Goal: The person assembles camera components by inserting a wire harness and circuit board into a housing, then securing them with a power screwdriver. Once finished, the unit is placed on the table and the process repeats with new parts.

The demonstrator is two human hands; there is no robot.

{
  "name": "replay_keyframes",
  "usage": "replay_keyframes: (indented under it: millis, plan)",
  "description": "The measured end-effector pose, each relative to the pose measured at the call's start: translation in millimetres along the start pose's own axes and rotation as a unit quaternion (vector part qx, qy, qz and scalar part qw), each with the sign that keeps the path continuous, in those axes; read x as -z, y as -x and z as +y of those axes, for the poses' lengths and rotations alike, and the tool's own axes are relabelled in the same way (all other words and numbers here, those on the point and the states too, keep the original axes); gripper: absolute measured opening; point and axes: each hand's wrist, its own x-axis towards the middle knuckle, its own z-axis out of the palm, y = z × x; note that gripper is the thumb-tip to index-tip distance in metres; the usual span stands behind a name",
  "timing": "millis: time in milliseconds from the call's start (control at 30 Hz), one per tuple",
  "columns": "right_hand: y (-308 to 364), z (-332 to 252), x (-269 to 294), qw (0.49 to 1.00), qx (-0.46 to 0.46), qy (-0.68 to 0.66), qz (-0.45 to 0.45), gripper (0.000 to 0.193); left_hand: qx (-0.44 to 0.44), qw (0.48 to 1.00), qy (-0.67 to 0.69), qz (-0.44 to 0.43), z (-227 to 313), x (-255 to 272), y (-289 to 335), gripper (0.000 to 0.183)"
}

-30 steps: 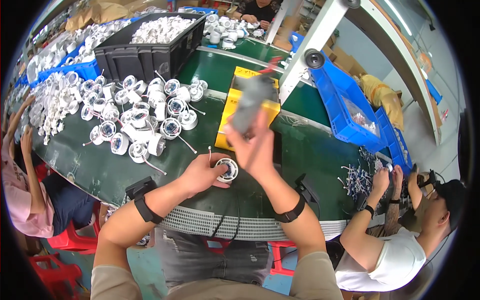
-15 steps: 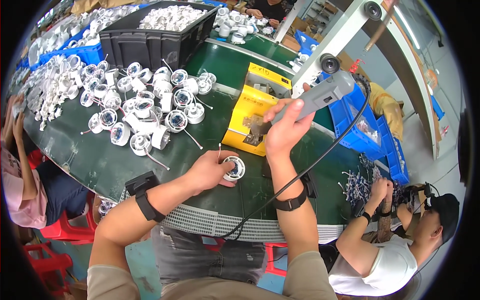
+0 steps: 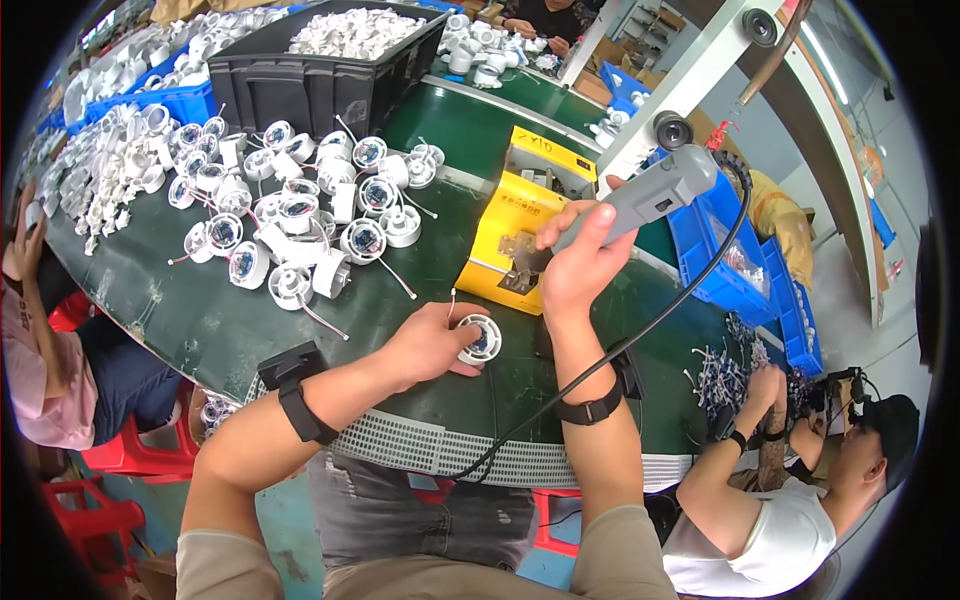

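Observation:
My left hand (image 3: 430, 346) grips a round white plastic housing (image 3: 487, 340) just above the green table. A dark circuit board sits inside it, and a thin wire with a small connector sticks up beside my fingers. My right hand (image 3: 585, 262) is closed around a grey electric screwdriver (image 3: 672, 187), tilted with its rear end up to the right. Its front end points toward the metal fittings of a yellow screw feeder (image 3: 500, 217); my hand hides the tip, so contact cannot be made out. A black cable (image 3: 690, 285) loops from the screwdriver past my right forearm.
Several similar wired housings (image 3: 297, 208) lie left of the feeder, beside a heap of white plastic parts (image 3: 120, 165). Behind stands a black crate (image 3: 290, 95). Blue bins (image 3: 720, 262) and a white post (image 3: 690, 85) are at right. Co-workers sit on both sides, one near bundled wires (image 3: 722, 380).
The whole view has shifted slightly, so the scene appears a little farther right. Both hands keep their holds, with hardly any movement relative to the table.

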Motion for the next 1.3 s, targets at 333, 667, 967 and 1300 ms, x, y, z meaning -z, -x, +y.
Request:
replay_keyframes:
  millis: [333, 667, 967, 1300]
  plan:
    - [27.3, -27.9, -2.3, 0.994, -0.076, -0.08, -0.007, 0.044, -0.019, 0.999, 0.022, 0.013, -2.1, 0.4, 0.5, 0.034]
    - [64.6, -39.1, -3.7, 0.984, -0.128, -0.12, -0.025, 0.051, -0.021, 1.0, 0.005, 0.011, 3.3, -3.8, 2.7, 0.032]
    - [69.7, -32.5, -5.5, 0.984, -0.127, -0.119, -0.04, 0.054, -0.01, 0.999, -0.031, -0.004, 8.4, -1.4, 5.7, 0.034]
    - [80.7, -32.2, -1.6, 0.979, -0.106, -0.148, -0.095, 0.052, -0.051, 0.996, -0.073, 0.011, 3.0, -10.2, 0.2, 0.031]
